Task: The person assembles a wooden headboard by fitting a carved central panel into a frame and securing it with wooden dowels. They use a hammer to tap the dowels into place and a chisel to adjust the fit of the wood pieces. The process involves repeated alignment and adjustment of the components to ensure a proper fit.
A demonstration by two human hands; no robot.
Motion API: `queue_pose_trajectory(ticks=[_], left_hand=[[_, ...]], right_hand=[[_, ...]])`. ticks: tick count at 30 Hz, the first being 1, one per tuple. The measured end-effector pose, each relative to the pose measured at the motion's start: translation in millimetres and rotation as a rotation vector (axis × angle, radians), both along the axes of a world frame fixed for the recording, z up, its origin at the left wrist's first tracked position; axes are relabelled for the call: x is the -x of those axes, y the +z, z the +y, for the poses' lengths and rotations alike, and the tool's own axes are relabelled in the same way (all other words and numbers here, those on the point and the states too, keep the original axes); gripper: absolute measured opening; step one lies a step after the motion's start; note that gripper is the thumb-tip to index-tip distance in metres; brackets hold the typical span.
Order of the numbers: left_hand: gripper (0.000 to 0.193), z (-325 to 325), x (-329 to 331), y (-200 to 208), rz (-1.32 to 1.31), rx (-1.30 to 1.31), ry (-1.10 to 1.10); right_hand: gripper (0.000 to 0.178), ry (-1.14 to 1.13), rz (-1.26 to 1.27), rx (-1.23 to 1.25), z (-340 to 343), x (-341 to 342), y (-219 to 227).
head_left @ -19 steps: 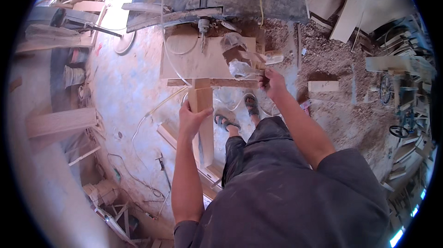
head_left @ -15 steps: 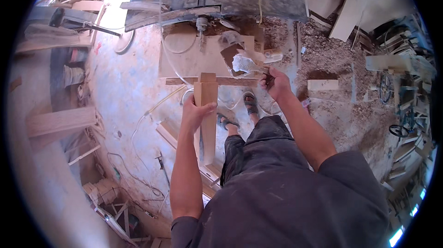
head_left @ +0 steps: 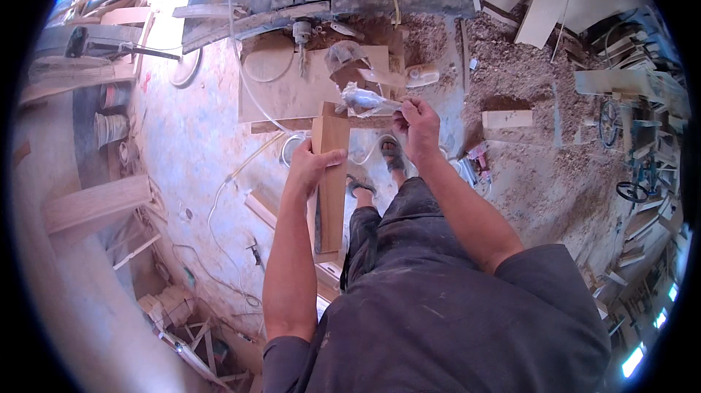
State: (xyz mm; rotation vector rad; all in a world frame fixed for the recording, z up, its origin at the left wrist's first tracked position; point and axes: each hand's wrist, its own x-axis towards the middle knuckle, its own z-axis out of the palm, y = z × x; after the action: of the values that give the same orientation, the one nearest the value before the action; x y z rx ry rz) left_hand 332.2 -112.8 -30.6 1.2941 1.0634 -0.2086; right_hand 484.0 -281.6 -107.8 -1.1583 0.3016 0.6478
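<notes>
The left hand (head_left: 312, 163) is wrapped around the side of a long wooden board (head_left: 330, 181) that stands up from the floor in front of the person. The right hand (head_left: 416, 124) is closed on a small clear plastic bag (head_left: 365, 99), held just above the top of the board. Past the hands, a flat wooden panel (head_left: 285, 86) lies on the dusty floor (head_left: 190, 137), with a pile of sawdust (head_left: 511, 71) off to the right.
</notes>
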Motion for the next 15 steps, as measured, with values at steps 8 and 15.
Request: queue_pose_trajectory(ticks=[8,15], left_hand=[[0.055,-3,-6,-5,0.053,-0.073,-0.050],[0.056,-4,-5,-2,0.068,-0.196,-0.108]], right_hand=[[0.013,0.002,-0.059,-0.015,6,19,21],[0.015,-0.001,-0.102,0.059,-9,16,28]])
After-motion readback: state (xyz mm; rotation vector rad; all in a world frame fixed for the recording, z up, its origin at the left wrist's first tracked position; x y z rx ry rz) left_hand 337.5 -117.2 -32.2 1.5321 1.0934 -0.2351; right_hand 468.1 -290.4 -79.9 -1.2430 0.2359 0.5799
